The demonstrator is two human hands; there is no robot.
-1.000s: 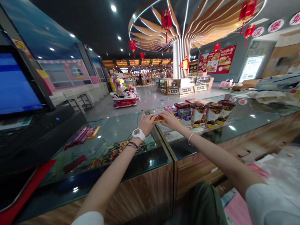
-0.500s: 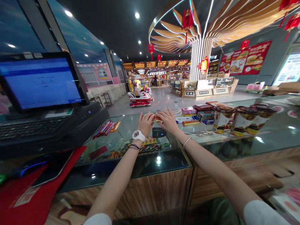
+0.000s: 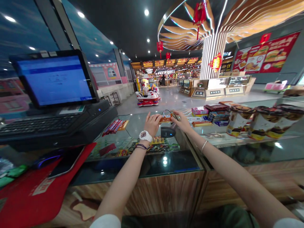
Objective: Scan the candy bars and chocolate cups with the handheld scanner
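Note:
A small orange-brown wrapped snack bar (image 3: 165,119) spans the gap between my two hands above the glass counter. My left hand (image 3: 152,124), with a white watch on its wrist, grips the bar's left end. At the right end, the fingers of my right hand (image 3: 182,122) close on the wrapper. Just below the bar lies a black scanner (image 3: 168,132) with a small blue light. Several red and purple wrapped bars (image 3: 114,127) lie left of my left hand, beside an orange bar (image 3: 123,124). Another orange bar (image 3: 201,123) lies right of my right hand.
A monitor (image 3: 55,80) and keyboard (image 3: 45,128) stand at the left. A phone (image 3: 67,161) rests on a red mat (image 3: 55,196). Stacked snack boxes (image 3: 217,116) and several lidded cups (image 3: 239,120) stand on the counter at right. Packets show under the counter glass (image 3: 133,171).
The view has turned left, so everything sits further right. My right hand has drawn away from my left, and more of the snack bar shows between them.

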